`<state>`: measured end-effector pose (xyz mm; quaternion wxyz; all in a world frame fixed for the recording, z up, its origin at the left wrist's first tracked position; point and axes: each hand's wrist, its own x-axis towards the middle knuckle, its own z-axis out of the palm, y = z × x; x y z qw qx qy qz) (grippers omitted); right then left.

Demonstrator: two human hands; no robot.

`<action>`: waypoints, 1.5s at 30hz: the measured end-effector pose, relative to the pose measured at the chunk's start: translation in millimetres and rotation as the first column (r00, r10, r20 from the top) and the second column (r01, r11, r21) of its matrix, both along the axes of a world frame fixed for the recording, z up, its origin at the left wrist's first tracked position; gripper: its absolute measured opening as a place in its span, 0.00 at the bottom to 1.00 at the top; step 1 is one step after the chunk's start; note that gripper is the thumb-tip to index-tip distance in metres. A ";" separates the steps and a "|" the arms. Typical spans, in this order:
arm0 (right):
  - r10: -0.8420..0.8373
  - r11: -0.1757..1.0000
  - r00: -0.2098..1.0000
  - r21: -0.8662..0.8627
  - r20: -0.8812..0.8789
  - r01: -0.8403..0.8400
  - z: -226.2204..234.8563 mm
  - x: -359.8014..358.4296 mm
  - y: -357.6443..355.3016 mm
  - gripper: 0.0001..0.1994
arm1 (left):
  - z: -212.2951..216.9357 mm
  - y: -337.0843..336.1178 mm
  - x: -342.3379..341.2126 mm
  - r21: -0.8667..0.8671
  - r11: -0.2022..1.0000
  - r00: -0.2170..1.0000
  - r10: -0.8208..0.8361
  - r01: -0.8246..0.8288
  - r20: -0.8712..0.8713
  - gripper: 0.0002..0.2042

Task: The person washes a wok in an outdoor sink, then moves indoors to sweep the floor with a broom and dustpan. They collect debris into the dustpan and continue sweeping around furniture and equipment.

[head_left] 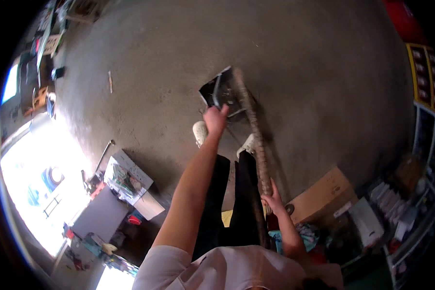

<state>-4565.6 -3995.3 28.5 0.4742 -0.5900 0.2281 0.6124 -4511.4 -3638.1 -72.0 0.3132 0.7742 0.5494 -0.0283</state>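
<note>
My left hand [215, 121] reaches out in front of my feet, its fingers closed on the pale bar handle of a dark dustpan [231, 99]. The pan looks scuffed, and bits of debris seem to lie in it. Near my right thigh, my right hand [274, 199] is wrapped round a long, rough brown pole [256, 125]. This pole slants forward past my right shoe, its far end beside the pan's right side. What that end is like, I cannot make out, and whether it touches the pan is unclear.
My pale shoes [199, 134] stand on the concrete floor [319, 72]. A small stick [110, 82] lies at the left. An open cardboard box [321, 195] and shelving [427, 125] are on the right. Bottom left stands a cluttered white box [128, 174] near a bright doorway [43, 179].
</note>
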 end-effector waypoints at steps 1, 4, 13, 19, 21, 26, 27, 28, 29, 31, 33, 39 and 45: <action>-0.044 0.999 0.999 -0.021 0.023 0.044 4.2 3.4 0.2 0.41 | -4.2 -1.2 -3.2 0.037 0.999 1.000 -0.017 0.018 -0.022 0.24; -0.091 0.989 0.975 -0.100 0.202 0.113 19.3 60.8 36.4 0.39 | 0.8 5.6 -0.1 0.063 0.997 0.986 0.031 -0.042 0.164 0.21; -0.007 0.981 0.931 -0.177 0.365 0.076 -113.4 262.4 178.0 0.36 | 26.5 103.8 -27.3 -0.192 0.941 0.940 0.308 -0.278 0.145 0.20; 0.587 0.725 0.774 -0.578 0.235 -0.374 -137.9 124.1 248.9 0.41 | 17.4 169.7 -7.7 -0.163 0.963 0.958 0.241 -0.216 0.155 0.24; 0.477 0.834 0.870 -0.376 0.125 -0.403 -74.3 32.3 301.6 0.41 | 2.5 200.7 -37.7 -0.102 0.967 0.965 0.241 -0.232 0.098 0.23; 0.224 0.955 0.970 -0.219 0.093 -0.200 56.0 -64.4 311.5 0.39 | -9.1 231.8 -56.6 -0.076 0.977 0.967 0.208 -0.199 0.144 0.20; 0.213 0.955 0.971 -0.233 0.110 -0.183 71.3 -73.0 317.9 0.39 | -10.1 241.1 -63.5 -0.090 0.968 0.948 0.250 -0.236 0.195 0.19; 0.164 0.964 0.979 -0.230 0.122 -0.133 84.5 -73.3 325.6 0.39 | -3.7 251.0 -70.9 -0.145 0.953 0.928 0.293 -0.265 0.229 0.19; 0.117 0.971 0.985 -0.223 0.129 -0.087 95.9 -73.3 334.6 0.38 | 2.7 261.1 -84.9 -0.197 0.936 0.905 0.338 -0.293 0.257 0.19; 0.027 0.988 0.992 -0.152 0.122 -0.009 109.0 -66.6 352.4 0.36 | 13.6 283.6 -121.6 -0.270 0.891 0.881 0.424 -0.365 0.208 0.20; -0.062 0.997 0.995 -0.048 0.074 0.066 116.9 -47.0 363.7 0.33 | 29.5 307.7 -163.6 -0.336 0.829 0.815 0.532 -0.447 0.230 0.20; -0.048 0.988 0.998 0.143 -0.027 0.052 142.2 -15.1 422.4 0.21 | 105.9 349.4 -261.0 -0.471 0.577 0.538 0.811 -0.667 0.232 0.16; 0.303 0.947 0.940 0.060 0.158 -0.315 93.9 13.9 533.2 0.23 | 116.1 408.4 -343.5 -0.420 0.379 0.236 0.905 -0.824 0.355 0.13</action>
